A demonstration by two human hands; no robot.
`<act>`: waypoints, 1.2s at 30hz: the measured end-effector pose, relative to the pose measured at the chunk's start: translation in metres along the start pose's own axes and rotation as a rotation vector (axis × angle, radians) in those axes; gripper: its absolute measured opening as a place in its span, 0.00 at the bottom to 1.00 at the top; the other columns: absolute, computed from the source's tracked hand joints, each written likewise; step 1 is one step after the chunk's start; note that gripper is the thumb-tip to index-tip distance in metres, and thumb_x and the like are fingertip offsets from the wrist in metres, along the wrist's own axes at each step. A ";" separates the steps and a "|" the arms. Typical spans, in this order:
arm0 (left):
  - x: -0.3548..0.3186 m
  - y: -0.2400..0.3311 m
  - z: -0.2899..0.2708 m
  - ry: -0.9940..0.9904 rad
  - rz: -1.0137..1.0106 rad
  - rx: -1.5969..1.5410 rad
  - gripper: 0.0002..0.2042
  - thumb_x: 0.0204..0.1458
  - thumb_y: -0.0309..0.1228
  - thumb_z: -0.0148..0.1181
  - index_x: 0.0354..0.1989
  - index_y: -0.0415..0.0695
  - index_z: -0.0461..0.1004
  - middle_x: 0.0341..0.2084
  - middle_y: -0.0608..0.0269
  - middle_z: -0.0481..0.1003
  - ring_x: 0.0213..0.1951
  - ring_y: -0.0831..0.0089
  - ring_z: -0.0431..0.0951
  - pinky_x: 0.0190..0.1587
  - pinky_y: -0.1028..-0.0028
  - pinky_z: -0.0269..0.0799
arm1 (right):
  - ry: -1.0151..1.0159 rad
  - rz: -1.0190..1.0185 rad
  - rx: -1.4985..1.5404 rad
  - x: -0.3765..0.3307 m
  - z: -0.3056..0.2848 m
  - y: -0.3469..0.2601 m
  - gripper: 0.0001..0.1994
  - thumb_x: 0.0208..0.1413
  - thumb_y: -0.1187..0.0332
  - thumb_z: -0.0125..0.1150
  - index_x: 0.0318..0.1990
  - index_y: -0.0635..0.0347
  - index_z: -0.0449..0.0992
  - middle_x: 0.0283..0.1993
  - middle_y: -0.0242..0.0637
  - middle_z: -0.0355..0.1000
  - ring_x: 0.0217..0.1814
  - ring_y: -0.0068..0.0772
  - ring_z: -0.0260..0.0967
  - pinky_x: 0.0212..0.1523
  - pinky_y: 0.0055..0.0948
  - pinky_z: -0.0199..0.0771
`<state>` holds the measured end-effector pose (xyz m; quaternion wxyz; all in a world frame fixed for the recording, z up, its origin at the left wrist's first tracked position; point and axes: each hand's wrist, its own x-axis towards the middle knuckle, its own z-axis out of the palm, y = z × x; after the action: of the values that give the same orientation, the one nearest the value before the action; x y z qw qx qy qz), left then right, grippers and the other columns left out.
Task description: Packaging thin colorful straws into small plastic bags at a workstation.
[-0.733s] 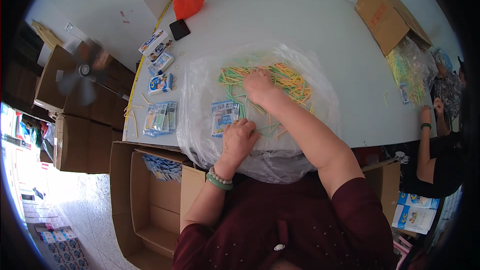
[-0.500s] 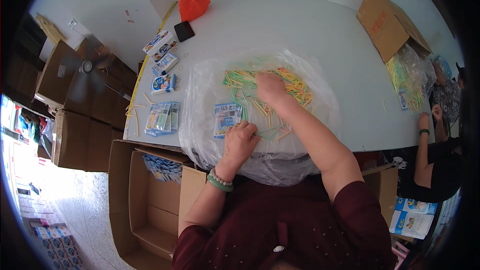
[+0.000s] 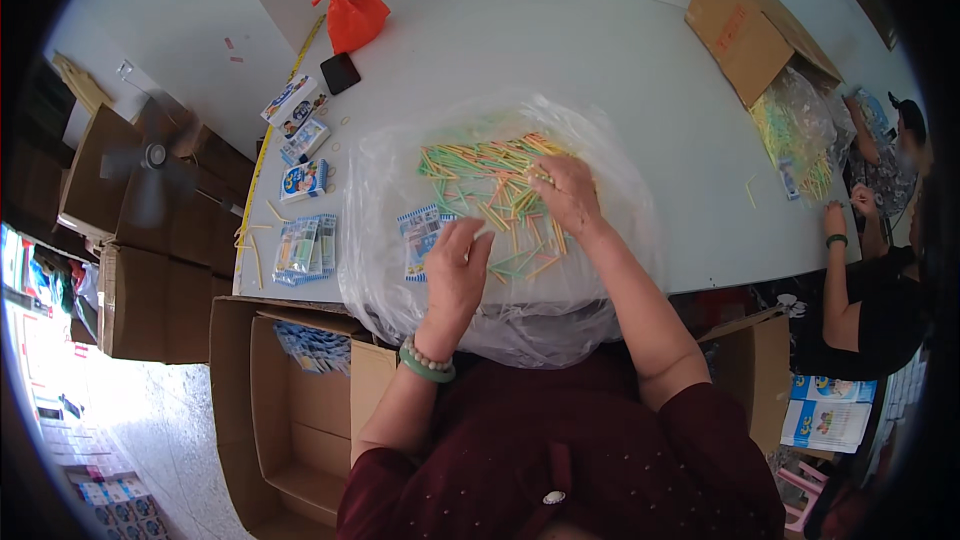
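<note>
A loose heap of thin yellow, green and pink sticks (image 3: 480,160) lies on a clear plastic bag (image 3: 375,230) spread over the table. At the heap's right side my right hand (image 3: 568,195) has its fingers curled together, with yellowish stick ends showing at the fingertips. My left hand (image 3: 455,270) is raised at the near left of the heap, its fingers loosely bent and apart, with nothing visible in them. Beside it, partly covered by it, are flat blue-and-white packets (image 3: 418,235) lying on the bag.
Left of the bag are stacked filled packets (image 3: 307,248), small printed boxes (image 3: 304,180), a black flat device (image 3: 340,72) and a red bag (image 3: 357,18). An open carton (image 3: 300,420) with packets stands below the table edge. Far right, a tipped carton (image 3: 750,35) and another person's arm (image 3: 842,285).
My right hand has shifted right across the heap, turning its fingers inward. My left hand has lifted off the packets, fingers now pointing upward. The whole view has moved slightly.
</note>
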<state>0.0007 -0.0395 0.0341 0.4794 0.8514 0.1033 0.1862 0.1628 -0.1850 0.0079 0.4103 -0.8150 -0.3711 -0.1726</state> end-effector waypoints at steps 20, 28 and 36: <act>0.010 -0.022 -0.023 0.313 -0.003 0.629 0.16 0.45 0.34 0.64 0.40 0.39 0.72 0.36 0.53 0.71 0.40 0.52 0.73 0.43 0.58 0.66 | -0.038 0.324 0.392 -0.055 0.023 -0.012 0.09 0.54 0.71 0.58 0.43 0.58 0.70 0.30 0.34 0.75 0.32 0.22 0.71 0.34 0.26 0.70; -0.005 -0.045 -0.033 0.190 -0.308 0.871 0.21 0.40 0.42 0.68 0.36 0.42 0.70 0.37 0.55 0.70 0.45 0.55 0.69 0.46 0.58 0.59 | 0.017 0.286 0.482 -0.053 0.023 -0.014 0.08 0.54 0.74 0.57 0.41 0.60 0.69 0.33 0.34 0.73 0.37 0.26 0.71 0.42 0.26 0.70; 0.000 -0.055 -0.032 0.305 -0.257 0.714 0.15 0.37 0.35 0.69 0.30 0.45 0.71 0.34 0.59 0.71 0.42 0.60 0.70 0.45 0.59 0.59 | 0.102 0.288 0.395 -0.054 0.014 -0.013 0.06 0.54 0.76 0.56 0.39 0.62 0.70 0.40 0.36 0.73 0.42 0.28 0.70 0.45 0.27 0.69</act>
<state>-0.0126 0.0143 0.0019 0.1522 0.9070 0.3370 0.2014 0.1167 -0.1943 -0.0252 0.6003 -0.7535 -0.2567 -0.0774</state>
